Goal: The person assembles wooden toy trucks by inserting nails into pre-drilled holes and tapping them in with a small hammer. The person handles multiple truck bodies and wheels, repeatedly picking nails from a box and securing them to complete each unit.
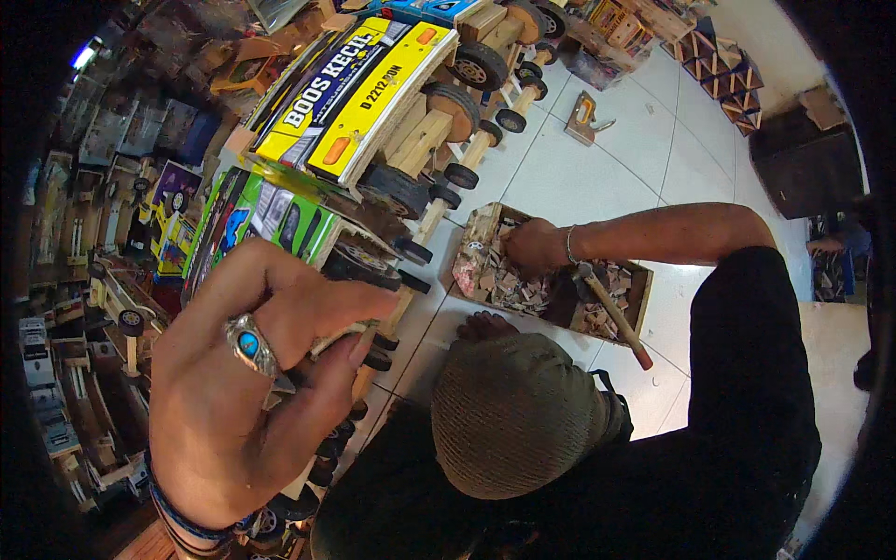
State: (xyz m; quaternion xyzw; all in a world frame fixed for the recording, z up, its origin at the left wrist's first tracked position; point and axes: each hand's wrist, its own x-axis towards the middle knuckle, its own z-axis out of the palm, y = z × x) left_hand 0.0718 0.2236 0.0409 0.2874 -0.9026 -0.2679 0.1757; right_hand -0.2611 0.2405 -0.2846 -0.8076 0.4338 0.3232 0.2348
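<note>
Down on the left side, the left hand (pixel 224 397) is big and close, with its back turned up to us. It comes in from the bottom edge, so most of its arm is cut off. The pointing finger bends over and the thumb reaches up to meet it, so their tips are close together. A thin pale strip (pixel 342 336) peeks out between them, but I cannot tell if they pinch it or if it sits behind them. The other fingers are hidden. A ring with a blue stone (pixel 247 343) sits on this hand. The right hand is out of sight, so I cannot tell how it is.

The green toy truck (pixel 261 219) is just behind the left hand, which covers part of it. A yellow toy truck (pixel 373 103) stands next to it, above.

In the middle, a brown cap (pixel 518 415) hides another person's head. That person's bent arm reaches left, and their hand (pixel 530 250) dips into a box (pixel 478 227) of wood bits (pixel 523 294), so its fingertips are hidden. A stick-handled tool (pixel 611 313) leans over the box edge.
</note>
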